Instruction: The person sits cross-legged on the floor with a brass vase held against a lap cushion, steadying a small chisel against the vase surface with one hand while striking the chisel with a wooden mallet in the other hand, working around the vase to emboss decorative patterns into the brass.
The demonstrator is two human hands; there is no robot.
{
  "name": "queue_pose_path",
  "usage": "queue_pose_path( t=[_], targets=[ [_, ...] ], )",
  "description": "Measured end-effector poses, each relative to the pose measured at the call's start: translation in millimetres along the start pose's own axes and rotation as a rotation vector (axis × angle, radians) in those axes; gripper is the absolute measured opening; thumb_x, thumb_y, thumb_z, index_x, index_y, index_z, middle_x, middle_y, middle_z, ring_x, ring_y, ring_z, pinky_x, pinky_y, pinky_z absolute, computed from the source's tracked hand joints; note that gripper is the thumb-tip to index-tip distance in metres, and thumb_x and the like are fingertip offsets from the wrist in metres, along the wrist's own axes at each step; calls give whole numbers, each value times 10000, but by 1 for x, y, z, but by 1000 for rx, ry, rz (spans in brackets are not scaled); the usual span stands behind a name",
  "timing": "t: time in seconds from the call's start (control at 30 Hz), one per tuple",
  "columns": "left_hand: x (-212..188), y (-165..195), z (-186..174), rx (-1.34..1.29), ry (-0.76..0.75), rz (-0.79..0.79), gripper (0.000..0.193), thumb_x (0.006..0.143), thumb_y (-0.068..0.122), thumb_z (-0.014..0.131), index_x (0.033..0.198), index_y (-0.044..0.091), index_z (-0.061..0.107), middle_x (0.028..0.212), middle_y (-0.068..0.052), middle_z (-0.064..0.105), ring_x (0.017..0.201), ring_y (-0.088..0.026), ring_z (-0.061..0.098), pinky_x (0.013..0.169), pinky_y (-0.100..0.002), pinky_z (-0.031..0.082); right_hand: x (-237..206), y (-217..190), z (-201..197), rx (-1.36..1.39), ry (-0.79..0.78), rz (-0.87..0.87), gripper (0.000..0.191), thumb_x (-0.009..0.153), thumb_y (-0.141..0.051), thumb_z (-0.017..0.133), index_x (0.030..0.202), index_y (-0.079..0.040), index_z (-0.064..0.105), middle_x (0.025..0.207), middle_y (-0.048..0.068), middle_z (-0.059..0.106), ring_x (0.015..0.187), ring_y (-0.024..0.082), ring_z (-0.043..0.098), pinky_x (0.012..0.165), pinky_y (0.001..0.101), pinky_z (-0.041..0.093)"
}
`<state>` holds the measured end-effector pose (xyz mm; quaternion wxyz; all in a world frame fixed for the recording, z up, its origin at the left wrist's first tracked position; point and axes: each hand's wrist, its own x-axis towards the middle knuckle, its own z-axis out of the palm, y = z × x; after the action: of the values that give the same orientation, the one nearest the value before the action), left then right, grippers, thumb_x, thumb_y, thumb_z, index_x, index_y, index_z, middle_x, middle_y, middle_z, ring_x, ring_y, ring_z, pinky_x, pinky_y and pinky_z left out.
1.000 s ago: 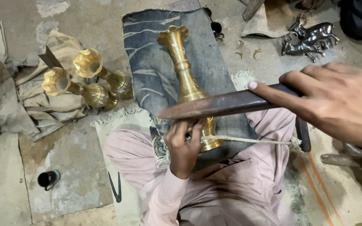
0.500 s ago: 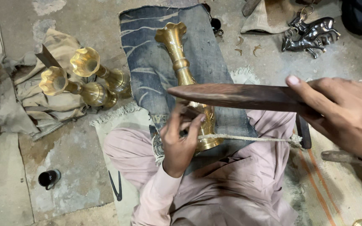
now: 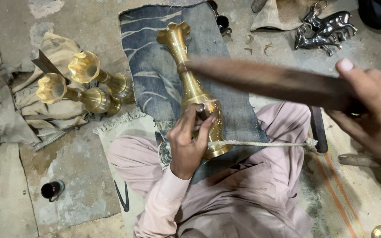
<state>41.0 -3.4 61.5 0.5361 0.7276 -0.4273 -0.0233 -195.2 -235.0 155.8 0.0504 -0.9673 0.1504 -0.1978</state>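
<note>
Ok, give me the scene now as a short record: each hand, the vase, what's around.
left hand: on the belly of the brass vase, fingertips pressing something small to it, too small to tell
right hand: grip on a long dark bar, blurred, above the vase
vase: lying on a blue cloth over the lap, cord across its base
left side: two more brass vases on rags
top right: metal animal figures

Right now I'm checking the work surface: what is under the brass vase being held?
The brass vase lies on a blue-grey striped cloth over the person's lap; the left hand hides its lower body, so contact there is unseen.
</note>
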Motion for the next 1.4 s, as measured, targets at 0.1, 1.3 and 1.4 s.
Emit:
queue_pose_path(
  t=[0.1,1.3,1.4],
  targets=[
    [1,1,-2,62,-9,97,354,916,76,793,1201,-89,664,950,-181,751,802,-278,757,696,-371,601,-1,3,11,-45,-91,-60,738,733,-121,826,1413,-16,558,957,198,702,778,318,686,666,431,556],
    [77,-6,-16,-64,-798,265,392,894,163,764,1264,57,686,982,-140,777,841,-320,748,762,-450,547,-74,-18,96,305,128,345,793,792,-137,856,1519,-92,543,1091,141,715,896,242,709,796,357,560],
    [75,-6,-16,-89,-730,354,426,882,154,763,1281,32,678,1016,-162,768,882,-343,733,785,-475,535,-68,-14,95,312,127,256,757,823,-123,845,1518,-89,546,1192,186,713,1014,263,727,865,351,582]
  ],
)
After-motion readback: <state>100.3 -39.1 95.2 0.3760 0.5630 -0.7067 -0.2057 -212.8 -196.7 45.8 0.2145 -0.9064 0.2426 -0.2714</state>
